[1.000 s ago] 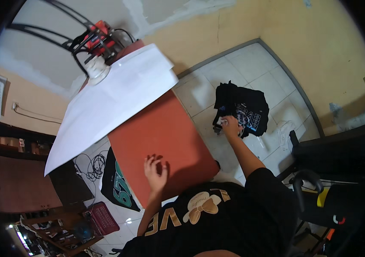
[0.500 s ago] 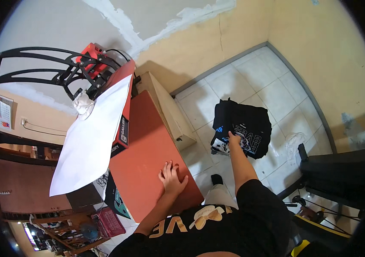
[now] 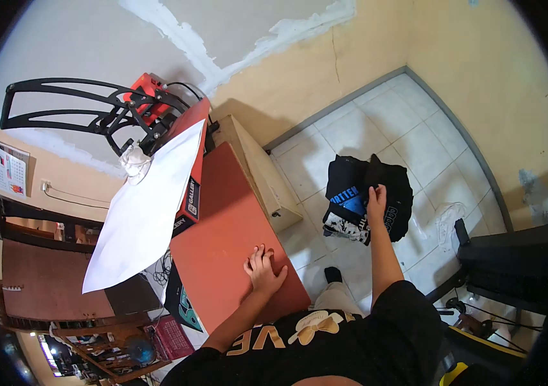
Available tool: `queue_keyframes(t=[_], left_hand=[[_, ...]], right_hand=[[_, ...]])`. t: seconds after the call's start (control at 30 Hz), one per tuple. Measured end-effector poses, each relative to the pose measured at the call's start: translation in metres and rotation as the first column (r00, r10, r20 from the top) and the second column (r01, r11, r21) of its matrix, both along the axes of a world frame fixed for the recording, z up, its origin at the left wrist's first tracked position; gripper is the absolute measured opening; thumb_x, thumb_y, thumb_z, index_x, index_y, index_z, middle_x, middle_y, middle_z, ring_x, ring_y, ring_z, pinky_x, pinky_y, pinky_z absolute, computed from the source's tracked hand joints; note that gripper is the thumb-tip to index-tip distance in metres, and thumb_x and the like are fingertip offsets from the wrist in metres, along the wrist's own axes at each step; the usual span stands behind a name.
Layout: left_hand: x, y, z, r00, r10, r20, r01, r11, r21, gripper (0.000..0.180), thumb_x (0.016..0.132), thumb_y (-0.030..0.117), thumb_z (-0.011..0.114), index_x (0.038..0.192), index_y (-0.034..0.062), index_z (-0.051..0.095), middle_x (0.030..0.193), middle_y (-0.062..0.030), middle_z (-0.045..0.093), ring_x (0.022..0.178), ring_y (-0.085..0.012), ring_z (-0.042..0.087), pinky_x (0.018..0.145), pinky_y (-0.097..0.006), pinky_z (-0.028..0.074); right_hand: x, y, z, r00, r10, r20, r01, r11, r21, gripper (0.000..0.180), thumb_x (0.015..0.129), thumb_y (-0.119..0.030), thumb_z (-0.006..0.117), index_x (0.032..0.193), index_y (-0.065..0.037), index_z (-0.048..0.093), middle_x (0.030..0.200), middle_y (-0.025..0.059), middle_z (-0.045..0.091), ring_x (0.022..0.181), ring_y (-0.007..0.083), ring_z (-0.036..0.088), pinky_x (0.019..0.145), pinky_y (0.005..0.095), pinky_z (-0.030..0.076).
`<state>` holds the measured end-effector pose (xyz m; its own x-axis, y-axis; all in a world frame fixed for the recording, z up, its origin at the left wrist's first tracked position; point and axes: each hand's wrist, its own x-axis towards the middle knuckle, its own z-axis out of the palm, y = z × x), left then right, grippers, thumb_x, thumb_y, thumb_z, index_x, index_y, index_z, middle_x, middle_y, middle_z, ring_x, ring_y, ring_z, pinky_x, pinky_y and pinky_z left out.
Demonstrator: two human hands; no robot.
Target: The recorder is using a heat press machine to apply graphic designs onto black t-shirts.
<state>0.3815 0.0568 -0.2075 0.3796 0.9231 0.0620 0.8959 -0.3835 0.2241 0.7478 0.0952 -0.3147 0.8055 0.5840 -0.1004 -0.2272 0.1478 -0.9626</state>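
Observation:
My left hand [image 3: 263, 270] rests flat, fingers spread, on the near right edge of the red lower platen [image 3: 229, 238] of a heat press. My right hand [image 3: 375, 201] reaches down to a pile of black printed garments [image 3: 364, 199] lying on the tiled floor and grips the top one. The press's raised upper plate [image 3: 191, 168] stands tilted at the left with a white sheet [image 3: 142, 209] hanging over it. Black lever arms [image 3: 81, 106] extend from the red press head.
A beige box-like stand [image 3: 258, 170] sits between the press and the wall. A black chair or machine frame [image 3: 512, 257] stands at the right. Cluttered shelves [image 3: 94, 341] and cables lie at lower left. White tiles [image 3: 383, 128] cover the floor.
The view has swung so the press sits further left. My left hand slid toward the platen's right edge. My right hand stays on the black garments.

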Motion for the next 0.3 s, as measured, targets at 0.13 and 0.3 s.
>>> queue_keyframes(t=[0.13,0.3], left_hand=[[-0.007,-0.003,-0.004,0.994,-0.033,0.107,0.033,0.999,0.001,0.058,0.067,0.041,0.071,0.114,0.0112,0.051,0.139,-0.0124,0.038,0.134,-0.0306,0.027,0.103,-0.057,0.016],[-0.04,0.012,-0.035,0.804,-0.192,0.563,0.29,0.953,-0.089,0.056,0.071,0.035,0.071,0.119,0.0182,0.048,0.143,-0.0126,0.033,0.136,-0.0359,0.022,0.105,-0.06,0.015]], right_hand=[[0.013,-0.009,0.085,0.965,0.142,0.22,-0.175,0.974,0.141,0.012,0.088,-0.003,0.056,0.092,-0.008,0.045,0.082,-0.0045,0.037,0.074,0.0049,0.037,0.066,0.0187,0.032],[-0.053,-0.027,0.232,0.591,0.584,0.557,-0.732,0.678,0.066,0.022,0.079,-0.008,0.065,0.094,-0.008,0.05,0.087,-0.0007,0.045,0.082,0.0091,0.045,0.075,0.0239,0.037]])
